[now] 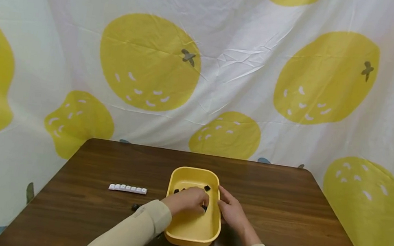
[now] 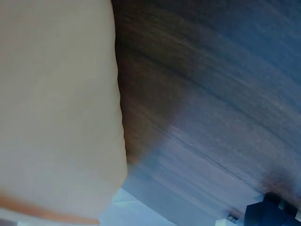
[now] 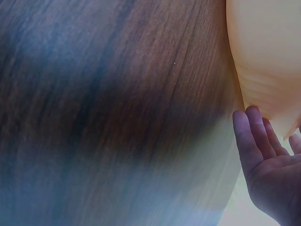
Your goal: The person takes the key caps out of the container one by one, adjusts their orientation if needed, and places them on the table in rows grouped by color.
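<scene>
A yellow tray (image 1: 189, 243) with tall rounded walls sits on the table. My left hand (image 1: 189, 198) reaches down into it, fingers bent toward the floor of the tray. Right at those fingertips shows a small black keycap (image 1: 204, 208); I cannot tell whether it is pinched. Another black keycap (image 1: 207, 188) lies farther back in the tray, and a few more peek out beyond the hand. My right hand (image 1: 234, 213) rests at the tray's right side. In the right wrist view, straight fingers (image 3: 247, 141) touch the outer wall (image 3: 268, 61).
Left of the tray, several white keycaps (image 1: 128, 189) stand in a row. Nearer me, black keycaps (image 1: 136, 207) lie on the brown wooden table (image 1: 282, 207), partly covered by my left sleeve (image 1: 148, 219). A curtain (image 1: 231, 82) with yellow fruit prints hangs behind the table.
</scene>
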A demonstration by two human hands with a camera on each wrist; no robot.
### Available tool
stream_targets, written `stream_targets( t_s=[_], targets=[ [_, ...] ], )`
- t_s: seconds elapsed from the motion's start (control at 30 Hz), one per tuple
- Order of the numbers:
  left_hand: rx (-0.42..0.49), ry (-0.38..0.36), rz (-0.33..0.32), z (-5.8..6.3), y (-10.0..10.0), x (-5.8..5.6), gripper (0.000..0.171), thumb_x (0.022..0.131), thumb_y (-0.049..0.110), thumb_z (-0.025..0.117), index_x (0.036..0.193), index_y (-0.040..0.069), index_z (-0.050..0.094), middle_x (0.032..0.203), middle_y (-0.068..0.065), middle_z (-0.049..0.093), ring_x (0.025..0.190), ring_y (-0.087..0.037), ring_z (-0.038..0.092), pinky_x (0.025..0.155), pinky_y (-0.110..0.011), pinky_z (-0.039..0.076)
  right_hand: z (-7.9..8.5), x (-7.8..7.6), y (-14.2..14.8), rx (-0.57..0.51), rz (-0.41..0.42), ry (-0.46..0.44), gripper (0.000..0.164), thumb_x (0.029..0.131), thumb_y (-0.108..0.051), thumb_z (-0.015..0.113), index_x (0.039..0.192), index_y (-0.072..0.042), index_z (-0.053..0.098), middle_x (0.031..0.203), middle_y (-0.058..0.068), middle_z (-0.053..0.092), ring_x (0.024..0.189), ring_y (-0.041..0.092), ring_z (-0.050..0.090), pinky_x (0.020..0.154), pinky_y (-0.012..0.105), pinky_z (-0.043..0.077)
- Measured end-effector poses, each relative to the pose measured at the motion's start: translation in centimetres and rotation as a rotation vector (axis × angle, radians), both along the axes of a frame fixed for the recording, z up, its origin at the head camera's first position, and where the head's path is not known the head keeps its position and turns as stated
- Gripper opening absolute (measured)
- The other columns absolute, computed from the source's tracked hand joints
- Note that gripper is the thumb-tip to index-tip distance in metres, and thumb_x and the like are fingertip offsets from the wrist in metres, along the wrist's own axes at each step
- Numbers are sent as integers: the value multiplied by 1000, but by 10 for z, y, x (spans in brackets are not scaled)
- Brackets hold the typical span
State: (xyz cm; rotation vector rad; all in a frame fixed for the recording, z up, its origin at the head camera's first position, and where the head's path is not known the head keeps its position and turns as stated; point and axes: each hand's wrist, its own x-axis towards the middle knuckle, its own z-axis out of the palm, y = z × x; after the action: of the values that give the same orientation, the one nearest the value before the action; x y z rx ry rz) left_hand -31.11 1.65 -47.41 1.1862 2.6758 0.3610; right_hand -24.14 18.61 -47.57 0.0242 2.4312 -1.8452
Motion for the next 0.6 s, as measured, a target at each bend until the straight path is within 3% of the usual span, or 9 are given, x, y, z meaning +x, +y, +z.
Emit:
stream_targets(
  t_s=[0.23,0.6],
  targets=[
    [183,-41,74,2,-15,-3,15,82,4,76,91,11,66,80,4,63,72,-8,55,67,-22,46,1,0,-1,-7,-1,-3,53,101,-4,45,153,-7,36,119,25,60,82,29,67,57,41,56],
    [320,-87,145,7,-29,-4,14,88,11,75,100,11,70,84,3,64,73,-8,57,66,-24,49,0,-1,-1,-1,-9,-17,53,101,-4,44,153,-8,37,119,25,59,81,27,67,59,40,57]
  ],
)
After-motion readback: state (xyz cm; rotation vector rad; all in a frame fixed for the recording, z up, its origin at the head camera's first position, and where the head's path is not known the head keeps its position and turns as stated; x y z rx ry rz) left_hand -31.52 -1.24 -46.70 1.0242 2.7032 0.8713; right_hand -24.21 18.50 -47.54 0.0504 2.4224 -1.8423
